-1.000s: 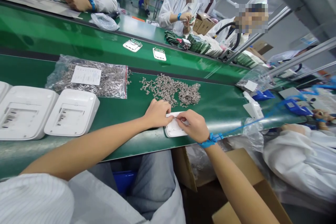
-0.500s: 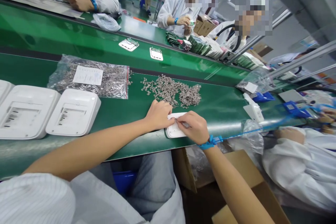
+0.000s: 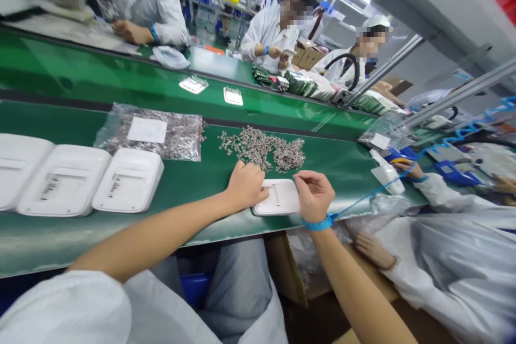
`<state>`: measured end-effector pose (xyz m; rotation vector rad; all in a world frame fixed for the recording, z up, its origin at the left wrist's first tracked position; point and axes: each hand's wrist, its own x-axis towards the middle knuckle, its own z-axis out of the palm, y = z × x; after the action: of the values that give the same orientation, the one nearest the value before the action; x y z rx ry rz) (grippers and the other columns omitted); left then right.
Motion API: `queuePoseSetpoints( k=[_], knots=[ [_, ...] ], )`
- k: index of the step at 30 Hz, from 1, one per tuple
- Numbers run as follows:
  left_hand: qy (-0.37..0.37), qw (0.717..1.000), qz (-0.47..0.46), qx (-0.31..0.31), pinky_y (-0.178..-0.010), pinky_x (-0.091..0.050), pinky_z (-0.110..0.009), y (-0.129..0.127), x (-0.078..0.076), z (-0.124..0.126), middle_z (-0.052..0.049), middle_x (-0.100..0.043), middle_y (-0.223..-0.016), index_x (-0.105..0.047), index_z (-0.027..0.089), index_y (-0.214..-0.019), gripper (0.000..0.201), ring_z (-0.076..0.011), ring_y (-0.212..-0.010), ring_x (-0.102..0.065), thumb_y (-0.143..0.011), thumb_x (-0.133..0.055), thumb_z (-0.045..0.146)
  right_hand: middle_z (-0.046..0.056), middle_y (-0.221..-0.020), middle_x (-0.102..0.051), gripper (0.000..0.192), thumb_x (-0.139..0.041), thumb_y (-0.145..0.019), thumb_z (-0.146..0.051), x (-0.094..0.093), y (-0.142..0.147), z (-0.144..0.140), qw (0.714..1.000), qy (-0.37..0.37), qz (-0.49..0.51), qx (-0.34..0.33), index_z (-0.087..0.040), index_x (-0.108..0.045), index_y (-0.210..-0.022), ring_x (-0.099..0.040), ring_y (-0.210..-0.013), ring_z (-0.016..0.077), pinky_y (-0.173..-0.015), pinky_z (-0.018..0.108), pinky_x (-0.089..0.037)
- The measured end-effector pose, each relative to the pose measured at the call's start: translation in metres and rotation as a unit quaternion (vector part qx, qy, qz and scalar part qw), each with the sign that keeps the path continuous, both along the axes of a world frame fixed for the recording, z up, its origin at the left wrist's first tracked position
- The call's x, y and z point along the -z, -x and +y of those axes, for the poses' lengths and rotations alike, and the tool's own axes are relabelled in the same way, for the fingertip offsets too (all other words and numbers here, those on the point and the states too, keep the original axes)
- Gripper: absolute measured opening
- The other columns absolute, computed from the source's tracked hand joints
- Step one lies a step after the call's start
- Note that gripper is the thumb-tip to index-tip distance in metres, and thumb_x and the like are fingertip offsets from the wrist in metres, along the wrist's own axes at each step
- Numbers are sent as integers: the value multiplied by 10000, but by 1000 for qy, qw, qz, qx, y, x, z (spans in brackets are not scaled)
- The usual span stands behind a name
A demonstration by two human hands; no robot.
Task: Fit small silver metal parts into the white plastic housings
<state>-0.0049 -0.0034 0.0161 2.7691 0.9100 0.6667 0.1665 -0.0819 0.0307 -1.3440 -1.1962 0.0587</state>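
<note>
A white plastic housing [image 3: 278,203] with a slotted recess lies flat at the bench's front edge. Gripping its left side is my left hand [image 3: 245,187], fingers curled and thumb over the rim. My right hand [image 3: 315,193] is over the housing's right end, with thumb and forefinger pinched together; whatever is between them is too small to make out. Just behind both hands lies a loose heap of small metal clips [image 3: 258,145]. A blue wrist strap [image 3: 318,224] with a cord circles my right wrist.
Several finished-looking white housings [image 3: 128,180] stand at left. Behind them lies a clear bag of metal parts [image 3: 177,137] with a white label. Two white pieces [image 3: 233,96] rest on the far green belt. A co-worker's sleeve [image 3: 443,247] is close on the right.
My right hand has moved right from the housing's middle to its right end, uncovering the slotted recess. My left hand stays on the left side. The camera view has shifted slightly.
</note>
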Motion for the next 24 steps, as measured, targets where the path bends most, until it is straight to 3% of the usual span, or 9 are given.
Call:
queuePoseSetpoints(
  k=[3, 5, 8, 10, 13, 16, 19, 22, 24],
  knots=[
    [-6, 998, 56, -40, -756, -308, -418, 34, -10, -18, -87, -622, -840, -607, 150, -792, 227, -245, -861, -533, -829, -591, 373, 3, -684, -609, 181, -673, -720, -338, 10, -8, 10, 983, -64, 167, 33, -206, -563, -775, -617, -647, 181, -646, 331, -503],
    [-24, 993, 80, -82, -761, -310, -413, 68, -13, -38, -72, -607, -812, -603, 160, -779, 197, -232, -838, -523, -820, -599, 352, -9, -648, -606, 232, -717, -649, -351, 22, -14, 20, 975, -54, 192, 99, -201, -590, -772, -596, -599, 173, -603, 314, -476],
    [-37, 972, 76, -219, -759, -309, -403, 121, -10, -69, -43, -582, -783, -568, 184, -732, 128, -220, -822, -509, -792, -613, 287, 23, -628, -622, 255, -688, -610, -417, 43, -20, 37, 984, 88, 109, 114, -226, -642, -772, -585, -563, 217, -557, 360, -453],
    [-42, 945, 62, -318, -760, -311, -400, 148, -8, -85, -36, -568, -775, -548, 191, -712, 116, -224, -826, -506, -786, -607, 258, 56, -641, -632, 222, -658, -616, -428, 52, -21, 43, 985, 120, 47, 118, -263, -650, -766, -571, -546, 227, -568, 396, -453],
    [-51, 897, 34, -438, -835, -325, -421, 168, -8, -93, -68, -584, -915, -564, 187, -808, 72, -264, -955, -509, -782, -601, 243, 75, -629, -630, 199, -618, -633, -425, 55, -23, 42, 983, 127, -12, 133, -269, -638, -753, -558, -513, 217, -564, 399, -455],
    [-63, 859, 21, -508, -924, -312, -456, 174, -6, -87, -142, -558, -1161, -547, 154, -1040, 278, -315, -1139, -466, -780, -585, 243, 49, -609, -621, 232, -564, -686, -412, 52, -22, 36, 982, 107, -60, 142, -211, -636, -774, -540, -476, 183, -539, 349, -454],
    [-46, 840, 9, -540, -920, -305, -472, 177, -4, -79, -153, -582, -1155, -468, 129, -1180, 399, -298, -1100, -517, -812, -522, 273, 67, -735, -660, 206, -526, -791, -326, 50, -14, 33, 978, 50, -188, 80, -168, -646, -848, -602, -628, 191, -614, 318, -483],
    [-31, 818, 0, -575, -917, -285, -508, 180, -5, -75, -127, -622, -1052, -449, 122, -1195, 407, -284, -1007, -563, -841, -451, 325, 97, -906, -680, 204, -508, -880, -240, 43, 7, 35, 933, 46, -355, -48, -159, -656, -994, -602, -854, 233, -805, 370, -483],
    [-31, 806, 1, -591, -924, -276, -524, 187, -7, -73, -129, -627, -1031, -466, 122, -1181, 414, -296, -1006, -561, -849, -423, 365, 103, -985, -665, 200, -523, -909, -210, 37, 26, 43, 909, 78, -399, -95, -165, -652, -1056, -576, -932, 242, -843, 372, -463]
  ],
)
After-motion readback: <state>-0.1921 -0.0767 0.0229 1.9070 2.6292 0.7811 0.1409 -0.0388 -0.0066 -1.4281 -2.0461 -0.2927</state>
